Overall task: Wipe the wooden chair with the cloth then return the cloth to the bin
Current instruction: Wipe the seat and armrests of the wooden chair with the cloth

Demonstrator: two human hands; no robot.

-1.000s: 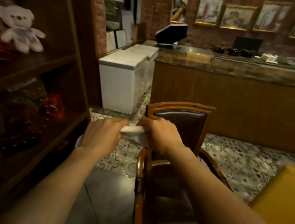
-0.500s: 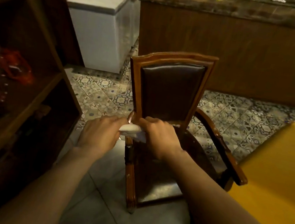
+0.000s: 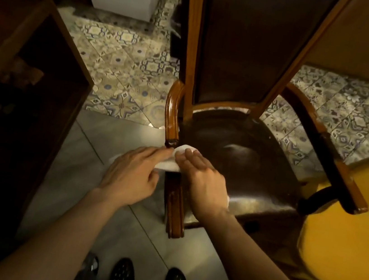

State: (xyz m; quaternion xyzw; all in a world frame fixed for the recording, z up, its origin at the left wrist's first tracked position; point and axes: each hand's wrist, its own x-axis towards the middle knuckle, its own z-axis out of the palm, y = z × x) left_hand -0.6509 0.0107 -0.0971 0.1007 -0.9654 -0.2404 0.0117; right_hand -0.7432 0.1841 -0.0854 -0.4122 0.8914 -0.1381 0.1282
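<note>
Hands lowered to glossy armrest (image 3: 172, 116) tip | both hands' fingers pinch soft white cloth (image 3: 182, 151)

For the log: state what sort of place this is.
Probably an indoor dining or shop room: patterned floor tiles, a wooden armchair with dark padded seat, a dark wooden shelf unit, a yellow seat beside it.

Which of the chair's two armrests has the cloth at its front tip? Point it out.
The glossy armrest on the shelf side, ending just above the white cloth held by both hands. The other armrest, beside the yellow seat, is untouched.
</note>
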